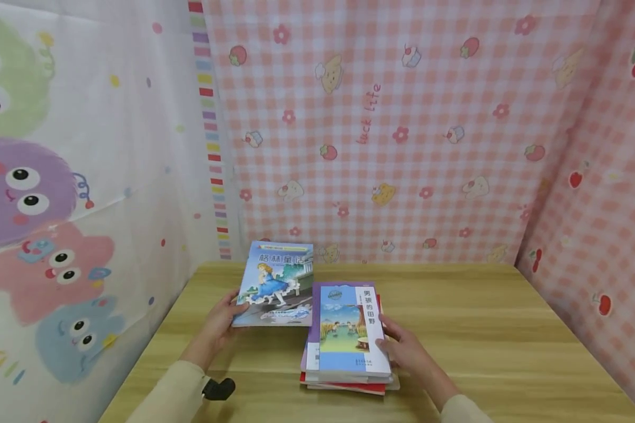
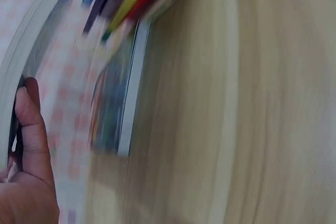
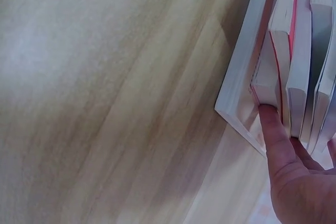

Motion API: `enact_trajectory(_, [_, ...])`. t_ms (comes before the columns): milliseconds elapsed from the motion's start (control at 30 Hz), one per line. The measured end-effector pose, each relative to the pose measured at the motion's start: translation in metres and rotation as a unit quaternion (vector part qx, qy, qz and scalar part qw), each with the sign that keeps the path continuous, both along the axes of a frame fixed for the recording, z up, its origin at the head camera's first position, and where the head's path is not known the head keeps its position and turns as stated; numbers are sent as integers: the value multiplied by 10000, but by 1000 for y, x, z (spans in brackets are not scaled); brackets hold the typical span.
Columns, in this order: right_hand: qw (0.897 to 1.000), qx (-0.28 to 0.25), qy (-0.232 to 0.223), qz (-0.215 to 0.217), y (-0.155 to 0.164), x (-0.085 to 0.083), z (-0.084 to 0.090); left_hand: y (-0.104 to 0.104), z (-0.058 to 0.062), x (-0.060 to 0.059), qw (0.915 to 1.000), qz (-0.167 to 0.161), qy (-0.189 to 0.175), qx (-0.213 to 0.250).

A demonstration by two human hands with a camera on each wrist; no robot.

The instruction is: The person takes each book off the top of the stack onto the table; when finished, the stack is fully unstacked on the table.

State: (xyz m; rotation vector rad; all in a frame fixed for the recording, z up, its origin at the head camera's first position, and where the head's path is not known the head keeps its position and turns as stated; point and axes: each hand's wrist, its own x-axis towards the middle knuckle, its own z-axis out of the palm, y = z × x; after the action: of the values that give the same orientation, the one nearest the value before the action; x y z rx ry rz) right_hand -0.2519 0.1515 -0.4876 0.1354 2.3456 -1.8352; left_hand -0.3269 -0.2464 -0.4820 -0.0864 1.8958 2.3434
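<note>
My left hand grips the left edge of a blue picture book with a girl in a blue dress on its cover. It holds this book up and tilted, left of a stack of books. On top of the stack lies a book with a white strip and a waterside picture. My right hand rests against the stack's right side. In the right wrist view its fairly straight fingers touch the page edges of several stacked books.
A wooden table lies under the stack. In the left wrist view another book shows behind the held one, with part of the stack above it. Pink checked cloth hangs behind the table, and a white cartoon-printed curtain at the left.
</note>
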Motion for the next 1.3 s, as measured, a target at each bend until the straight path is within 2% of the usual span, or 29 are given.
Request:
enact_trajectory(200, [10000,-76,-7,22,0,-1,-4,-51,0,-10,9993,222,-75,-289])
enact_trajectory(367, [9999,-104,-58,13,-3,0,-7,-92,0,-13,9951,366,-214,-898])
enact_trajectory(500, [9998,-188,-41,23,-4,1,-8,-115,-1,-14,9888,455,-307,-1389])
enact_trajectory(700, [9998,-176,21,74,0,1,-2,-126,-4,-15,9788,401,-254,-1990])
enact_trajectory(867, [9999,-97,42,59,4,1,0,-120,-9,-25,9752,479,-414,-2119])
enact_trajectory(933, [10000,-64,34,63,6,1,0,-114,-11,-30,9708,573,-402,-2293])
enact_trajectory(1000, [10000,-5,25,66,6,0,-1,-107,-10,-33,9625,683,-291,-2608])
enact_trajectory(1033, [10000,-7,19,56,7,0,-1,-103,-9,-34,9523,747,-143,-2954])
enact_trajectory(1133, [10000,-13,-3,23,7,-1,-1,-92,-2,-37,9096,900,157,-4054])
enact_trajectory(1200, [10000,-42,-14,27,7,-2,-2,-85,5,-39,8893,922,271,-4471])
enact_trajectory(1233, [10000,-58,-23,30,7,-2,-2,-81,8,-40,8840,935,332,-4568])
enact_trajectory(1300, [9999,-127,-26,36,8,-2,-3,-70,11,-41,8955,825,375,-4358])
